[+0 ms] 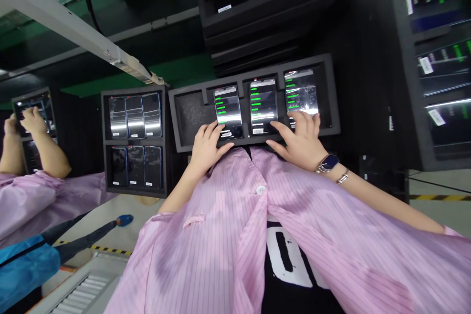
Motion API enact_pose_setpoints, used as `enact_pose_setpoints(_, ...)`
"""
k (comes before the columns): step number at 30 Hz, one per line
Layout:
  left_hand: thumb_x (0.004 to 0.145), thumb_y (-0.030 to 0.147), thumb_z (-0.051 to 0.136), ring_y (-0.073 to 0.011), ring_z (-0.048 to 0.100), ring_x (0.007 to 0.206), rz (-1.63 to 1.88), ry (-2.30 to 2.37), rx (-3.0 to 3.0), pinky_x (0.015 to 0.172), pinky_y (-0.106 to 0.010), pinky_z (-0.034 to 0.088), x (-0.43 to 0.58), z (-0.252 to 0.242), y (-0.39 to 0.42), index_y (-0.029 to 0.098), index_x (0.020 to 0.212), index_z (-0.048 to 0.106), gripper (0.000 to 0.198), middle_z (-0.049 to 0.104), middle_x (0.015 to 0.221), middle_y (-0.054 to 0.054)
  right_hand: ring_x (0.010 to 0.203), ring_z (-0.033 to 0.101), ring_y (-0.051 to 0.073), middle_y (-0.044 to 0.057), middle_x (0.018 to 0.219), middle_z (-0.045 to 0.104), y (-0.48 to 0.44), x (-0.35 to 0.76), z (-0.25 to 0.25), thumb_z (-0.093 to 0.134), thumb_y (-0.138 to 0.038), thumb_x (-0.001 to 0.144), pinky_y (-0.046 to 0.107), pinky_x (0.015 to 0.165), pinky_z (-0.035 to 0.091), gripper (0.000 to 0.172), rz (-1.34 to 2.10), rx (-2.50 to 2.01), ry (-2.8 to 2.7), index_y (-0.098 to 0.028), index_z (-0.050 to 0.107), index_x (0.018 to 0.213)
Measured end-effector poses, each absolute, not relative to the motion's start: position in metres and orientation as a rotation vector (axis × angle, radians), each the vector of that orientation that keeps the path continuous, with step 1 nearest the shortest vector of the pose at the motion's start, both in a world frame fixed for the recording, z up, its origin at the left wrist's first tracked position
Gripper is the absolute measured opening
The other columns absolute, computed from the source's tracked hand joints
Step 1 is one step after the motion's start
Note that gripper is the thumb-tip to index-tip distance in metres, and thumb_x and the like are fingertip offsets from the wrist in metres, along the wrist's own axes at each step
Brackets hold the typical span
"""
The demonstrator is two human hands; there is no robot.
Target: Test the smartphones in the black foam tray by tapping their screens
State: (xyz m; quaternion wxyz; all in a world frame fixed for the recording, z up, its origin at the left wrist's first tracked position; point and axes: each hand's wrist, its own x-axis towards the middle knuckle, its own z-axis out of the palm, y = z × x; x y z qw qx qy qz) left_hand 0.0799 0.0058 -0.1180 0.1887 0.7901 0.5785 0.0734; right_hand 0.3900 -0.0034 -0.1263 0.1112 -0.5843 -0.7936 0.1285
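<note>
Lightly, left hand (pixel 207 149) on phone (pixel 228 113), right hand (pixel 300 144) on another phone (pixel 300 93)

Three lit smartphones (pixel 263 107) in foam slots (pixel 191 113), apparently face-up

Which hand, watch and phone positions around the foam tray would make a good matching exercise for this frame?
Things:
1. Left hand
2. Right hand
3. Wristwatch
4. Middle phone

Places:
A. Worn just above the right hand
B. Resting on the lower end of the rightmost phone
C. Standing between two other phones in the black foam tray
D. Resting on the lower end of the leftmost phone

Pairs: 1-D, 2-B, 3-A, 4-C
</note>
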Motion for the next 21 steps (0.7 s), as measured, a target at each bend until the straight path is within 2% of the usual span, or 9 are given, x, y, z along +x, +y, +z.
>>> enact_pose_setpoints(4, 0.096, 0.068, 0.056, -0.0370, 0.049, 0.137, 0.169, 1.667, 2.209, 0.120, -0.054, 0.039, 0.082, -0.121, 0.019, 0.023, 0.144, 0.060, 0.066, 0.056, 0.153, -0.012, 0.140, 0.037, 0.051, 0.022, 0.154, 0.042, 0.007, 0.388, -0.132, 0.052, -0.065, 0.096, 0.087, 0.109, 0.022, 0.061, 0.392, -1.778, -2.297, -0.023, 0.065, 0.138)
enact_pose_setpoints(11, 0.096, 0.071, 0.052, -0.0369, 0.051, 0.134, 0.174, 1.716, 2.202, 0.116, -0.052, 0.042, 0.083, -0.127, 0.057, 0.022, 0.147, 0.059, 0.070, 0.056, 0.151, -0.014, 0.140, 0.035, 0.052, 0.020, 0.157, 0.040, 0.042, 0.380, -0.145, 0.048, -0.070, 0.096, 0.089, 0.108, 0.017, 0.064, 0.350, -1.806, -2.215, -0.023, 0.065, 0.136)
enact_pose_setpoints(16, 0.097, 0.071, 0.051, -0.0360, 0.050, 0.136, 0.212, 1.719, 2.158, 0.116, -0.051, 0.041, 0.085, -0.125, 0.050, 0.020, 0.154, 0.049, 0.076, 0.055, 0.155, -0.013, 0.145, 0.032, 0.051, 0.021, 0.161, 0.036, 0.040, 0.376, -0.133, 0.047, -0.071, 0.097, 0.086, 0.113, 0.016, 0.066, 0.350, -1.756, -2.223, -0.021, 0.063, 0.138)
enact_pose_setpoints(18, 0.097, 0.070, 0.052, -0.0359, 0.049, 0.139, 0.246, 1.728, 2.128, 0.117, -0.051, 0.041, 0.086, -0.124, 0.042, 0.018, 0.155, 0.045, 0.079, 0.057, 0.153, -0.013, 0.149, 0.031, 0.048, 0.020, 0.161, 0.038, 0.033, 0.373, -0.127, 0.046, -0.070, 0.098, 0.082, 0.117, 0.015, 0.067, 0.342, -1.695, -2.243, -0.021, 0.059, 0.142)
enact_pose_setpoints(21, 0.098, 0.068, 0.051, -0.0356, 0.048, 0.142, 0.282, 1.764, 2.118, 0.118, -0.051, 0.039, 0.087, -0.126, 0.034, 0.019, 0.153, 0.047, 0.074, 0.059, 0.152, -0.013, 0.152, 0.031, 0.044, 0.019, 0.160, 0.043, 0.023, 0.365, -0.129, 0.044, -0.067, 0.100, 0.076, 0.122, 0.014, 0.068, 0.356, -1.576, -2.279, -0.019, 0.053, 0.147)
